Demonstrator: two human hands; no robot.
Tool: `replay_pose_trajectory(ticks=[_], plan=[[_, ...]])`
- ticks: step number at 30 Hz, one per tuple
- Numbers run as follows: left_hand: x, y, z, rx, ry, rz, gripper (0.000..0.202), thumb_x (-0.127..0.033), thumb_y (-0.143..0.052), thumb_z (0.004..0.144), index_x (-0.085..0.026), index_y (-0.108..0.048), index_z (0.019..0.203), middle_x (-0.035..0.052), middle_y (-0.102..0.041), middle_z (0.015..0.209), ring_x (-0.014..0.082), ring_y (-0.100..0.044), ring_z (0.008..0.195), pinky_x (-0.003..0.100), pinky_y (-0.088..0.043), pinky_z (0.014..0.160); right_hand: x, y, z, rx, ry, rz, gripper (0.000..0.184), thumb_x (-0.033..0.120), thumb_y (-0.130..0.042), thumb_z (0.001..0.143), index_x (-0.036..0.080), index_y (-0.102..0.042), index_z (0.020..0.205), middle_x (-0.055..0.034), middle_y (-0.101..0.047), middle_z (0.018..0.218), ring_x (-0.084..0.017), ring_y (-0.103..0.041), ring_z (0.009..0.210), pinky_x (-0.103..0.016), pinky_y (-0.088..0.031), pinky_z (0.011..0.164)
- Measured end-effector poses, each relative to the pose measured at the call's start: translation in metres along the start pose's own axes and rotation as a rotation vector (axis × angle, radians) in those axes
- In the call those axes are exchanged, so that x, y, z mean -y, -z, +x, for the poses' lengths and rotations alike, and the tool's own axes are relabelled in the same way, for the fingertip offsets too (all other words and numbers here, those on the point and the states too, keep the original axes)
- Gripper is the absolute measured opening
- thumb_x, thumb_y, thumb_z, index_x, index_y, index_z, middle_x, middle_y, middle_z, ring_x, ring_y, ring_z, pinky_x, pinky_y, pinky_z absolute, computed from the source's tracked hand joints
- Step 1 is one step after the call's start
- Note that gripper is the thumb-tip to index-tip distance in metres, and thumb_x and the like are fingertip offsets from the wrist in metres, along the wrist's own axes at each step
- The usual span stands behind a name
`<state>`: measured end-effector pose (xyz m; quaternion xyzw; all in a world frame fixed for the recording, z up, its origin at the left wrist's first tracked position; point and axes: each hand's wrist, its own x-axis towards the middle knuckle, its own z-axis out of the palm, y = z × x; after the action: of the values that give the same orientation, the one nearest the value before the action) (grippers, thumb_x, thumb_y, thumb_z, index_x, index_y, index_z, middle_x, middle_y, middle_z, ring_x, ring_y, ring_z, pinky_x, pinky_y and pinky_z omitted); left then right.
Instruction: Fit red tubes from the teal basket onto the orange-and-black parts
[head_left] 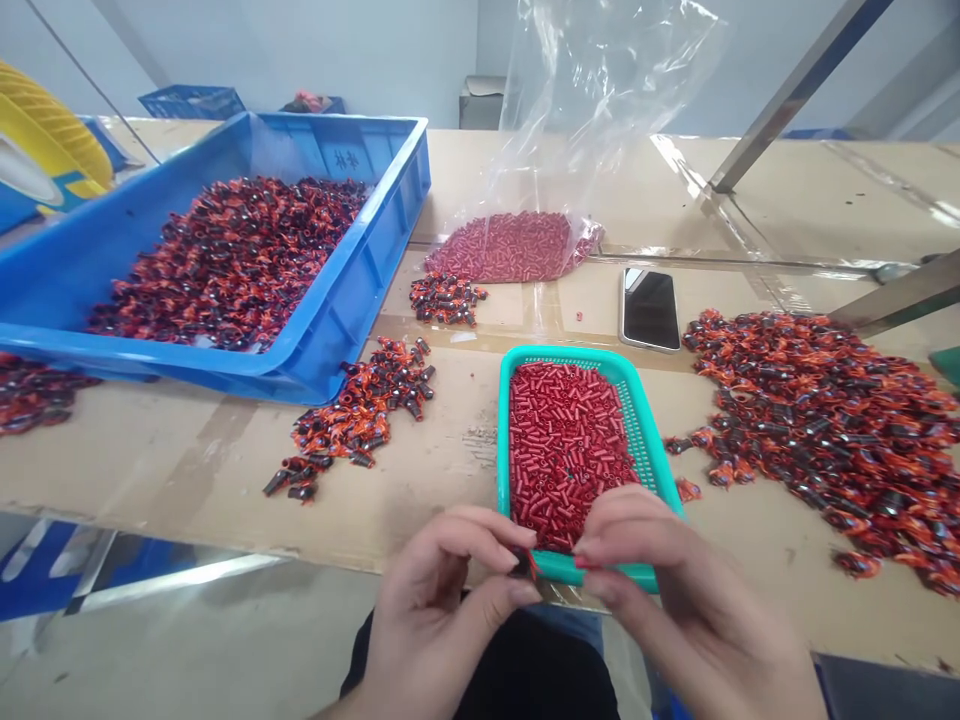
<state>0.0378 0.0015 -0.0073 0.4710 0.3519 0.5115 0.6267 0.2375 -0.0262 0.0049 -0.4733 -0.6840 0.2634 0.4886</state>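
Left fingers (501,603) are pinched, thumb against index, on a small black-and-orange component (522,566), most of which they cover; right fingers (624,548) are closed on a tiny red piece (582,562), probably one of the short red tubes (566,440). The two grips stand apart but near each other, at the close edge of the green basket (504,440), whose load of tubes lies directly beyond the fingers. For good control, hold each part by the thumb and index tips only, leaving its end exposed to view. Apply light pressure to the red piece, since a thin tube may deform or spring away. Set both grips level and in line, brace the left, and make fine adjustments with the right. Work over the basket rather than the edge of the surface (442,460), so that a dropped part is easily recovered. Leave undisturbed the loose cluster of similar components (352,425) left of and beyond the fingers, and the larger heap (825,420) to their right
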Motion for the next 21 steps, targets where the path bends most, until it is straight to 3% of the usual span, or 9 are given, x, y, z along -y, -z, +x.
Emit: replay_pose_trajectory(ticks=[4,8,13,16,21], plan=[[-0.001,-0.004,-0.005,0.022,-0.174,0.103,0.039,0.004,-0.075,0.087,-0.03,-0.067,0.106,-0.0024,-0.082,0.103,0.0135,-0.078,0.096,0.021,-0.066,0.086,0.015,-0.009,0.005,0.036,0.053,0.049,0.011,0.016,-0.068,0.099,0.023,-0.062,0.105,-0.0025,-0.071,0.088,-0.016,-0.069,0.083,-0.029,-0.062,0.074],[0.0,-0.003,-0.003,0.079,-0.415,0.253,0.038,0.007,-0.071,0.088,-0.025,-0.06,0.107,0.0018,-0.082,0.105,0.0158,-0.079,0.094,0.027,-0.066,0.089,0.021,-0.007,0.012,0.044,0.144,-0.096,0.005,0.022,-0.069,0.1,0.02,-0.064,0.098,-0.002,-0.071,0.083,-0.013,-0.069,0.081,-0.024,-0.061,0.075],[0.003,0.001,0.0,0.095,-0.624,0.527,0.022,0.0,-0.067,0.094,-0.02,-0.058,0.09,0.0074,-0.084,0.1,0.0169,-0.08,0.085,0.027,-0.066,0.077,0.022,-0.006,0.01,0.076,0.217,-0.25,0.009,0.018,-0.067,0.101,0.018,-0.065,0.092,-0.0019,-0.072,0.082,-0.012,-0.067,0.079,-0.024,-0.058,0.08],[0.004,0.002,-0.001,0.087,-0.691,0.66,0.027,-0.008,-0.063,0.1,-0.019,-0.054,0.077,0.0092,-0.084,0.095,0.017,-0.08,0.084,0.026,-0.066,0.07,0.021,-0.01,0.008,0.085,0.226,-0.299,0.008,0.016,-0.067,0.1,0.018,-0.064,0.093,-0.0026,-0.072,0.082,-0.013,-0.067,0.079,-0.026,-0.058,0.081],[0.003,0.005,-0.008,0.109,-0.754,0.814,0.031,-0.001,-0.064,0.096,-0.02,-0.057,0.073,0.0064,-0.085,0.1,0.0184,-0.082,0.088,0.029,-0.066,0.074,0.018,-0.012,0.004,0.064,0.159,-0.237,0.012,0.02,-0.067,0.1,0.021,-0.06,0.091,-0.0009,-0.068,0.081,-0.014,-0.066,0.076,-0.024,-0.058,0.071]])
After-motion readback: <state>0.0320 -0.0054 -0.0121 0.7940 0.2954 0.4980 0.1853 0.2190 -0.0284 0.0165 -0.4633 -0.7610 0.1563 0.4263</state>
